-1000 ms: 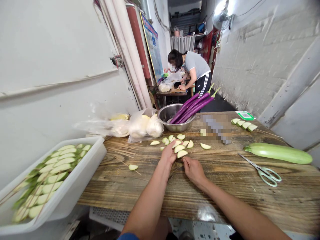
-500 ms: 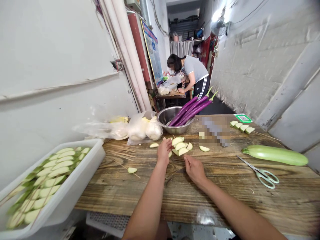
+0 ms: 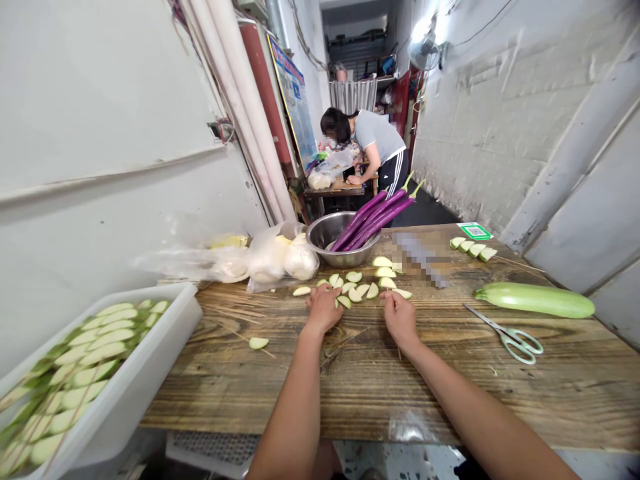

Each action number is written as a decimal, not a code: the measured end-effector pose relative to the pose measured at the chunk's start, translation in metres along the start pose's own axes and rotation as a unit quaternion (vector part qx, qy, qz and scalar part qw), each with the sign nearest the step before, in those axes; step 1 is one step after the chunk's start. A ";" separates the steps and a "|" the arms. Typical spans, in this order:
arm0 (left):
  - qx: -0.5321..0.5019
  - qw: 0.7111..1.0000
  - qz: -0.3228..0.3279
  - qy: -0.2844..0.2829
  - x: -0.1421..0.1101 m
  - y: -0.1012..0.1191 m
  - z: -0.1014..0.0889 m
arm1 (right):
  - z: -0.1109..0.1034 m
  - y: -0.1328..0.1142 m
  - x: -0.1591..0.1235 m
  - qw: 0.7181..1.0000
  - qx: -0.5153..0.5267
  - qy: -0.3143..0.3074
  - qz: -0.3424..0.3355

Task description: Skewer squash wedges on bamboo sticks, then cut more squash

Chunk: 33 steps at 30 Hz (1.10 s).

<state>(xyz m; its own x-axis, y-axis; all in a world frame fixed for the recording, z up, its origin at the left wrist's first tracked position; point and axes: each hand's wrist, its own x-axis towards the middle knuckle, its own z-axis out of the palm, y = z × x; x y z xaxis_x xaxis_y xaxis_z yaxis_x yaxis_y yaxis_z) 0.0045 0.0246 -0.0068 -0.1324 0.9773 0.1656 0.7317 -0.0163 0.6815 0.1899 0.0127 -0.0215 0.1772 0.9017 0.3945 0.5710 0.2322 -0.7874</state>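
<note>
Farthest left of our grips, a white tub (image 3: 150, 357) holds skewered slices (image 3: 107, 337) laid overlapping, probably to save room while keeping the sticks together. Nearer our left hand, spare sticks (image 3: 237, 303) lie bunched on the table (image 3: 355, 380), plausibly for an easy reach; a lone slice (image 3: 259, 343) sits nearer us, with a stick by it. Beyond these are plastic bags (image 3: 273, 260) of pale food.

Our left hand (image 3: 324, 307) has its fingers bent down onto the near left edge of the loose slices (image 3: 355, 293); we cannot tell whether they have closed on one. Beyond both hands stands a metal bowl (image 3: 343, 257), with purple eggplants (image 3: 373, 220) leaning over its rim, likely because they are too long for it.

Our right hand (image 3: 401, 320) has thumb and fingers closed together around a stick (image 3: 399, 353), whose end pokes out below the fist. Just beyond that grip, slices in a column (image 3: 385, 272) appear to be on this stick; holding low seems to keep fingers off them. A blurred-out object (image 3: 425, 260) lies beyond and to the right. Farther right of this grip are scissors (image 3: 517, 340), a finished-looking skewer of slices (image 3: 475, 249) and a whole green squash (image 3: 535, 300), set aside perhaps to leave our hands elbow room.
</note>
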 end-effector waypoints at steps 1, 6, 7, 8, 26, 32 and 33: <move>-0.002 1.000 -0.012 0.011 0.000 -0.001 -0.001 | 0.000 0.000 0.000 1.000 0.003 -0.002 0.000; -0.022 0.996 -0.071 0.040 -0.001 -0.008 -0.010 | 0.002 -0.002 -0.002 1.000 0.001 -0.023 -0.008; -0.024 0.996 -0.072 0.039 -0.001 -0.009 -0.011 | 0.002 -0.002 -0.002 1.000 0.000 -0.025 -0.010; -0.025 0.997 -0.069 0.039 -0.002 -0.009 -0.013 | 0.003 -0.003 -0.002 1.000 -0.003 -0.027 -0.012; -0.688 0.685 -0.237 0.028 0.020 -0.004 -0.014 | 0.002 -0.014 -0.028 0.949 -0.099 -0.195 -0.228; -0.711 0.655 -0.251 0.048 0.024 -0.009 -0.010 | 0.004 -0.014 -0.032 0.935 -0.136 -0.217 -0.244; -0.713 0.646 -0.271 0.044 0.025 -0.010 -0.011 | 0.003 -0.015 -0.032 0.934 -0.141 -0.219 -0.244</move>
<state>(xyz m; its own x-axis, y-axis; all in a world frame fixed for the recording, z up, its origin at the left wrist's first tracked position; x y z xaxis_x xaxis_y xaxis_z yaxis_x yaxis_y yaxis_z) -0.0130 0.0466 -0.0016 -0.1942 0.9065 -0.3749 -0.7882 0.0834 0.6098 0.1731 -0.0185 -0.0244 -0.4690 0.7912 0.3925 0.6982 0.6043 -0.3839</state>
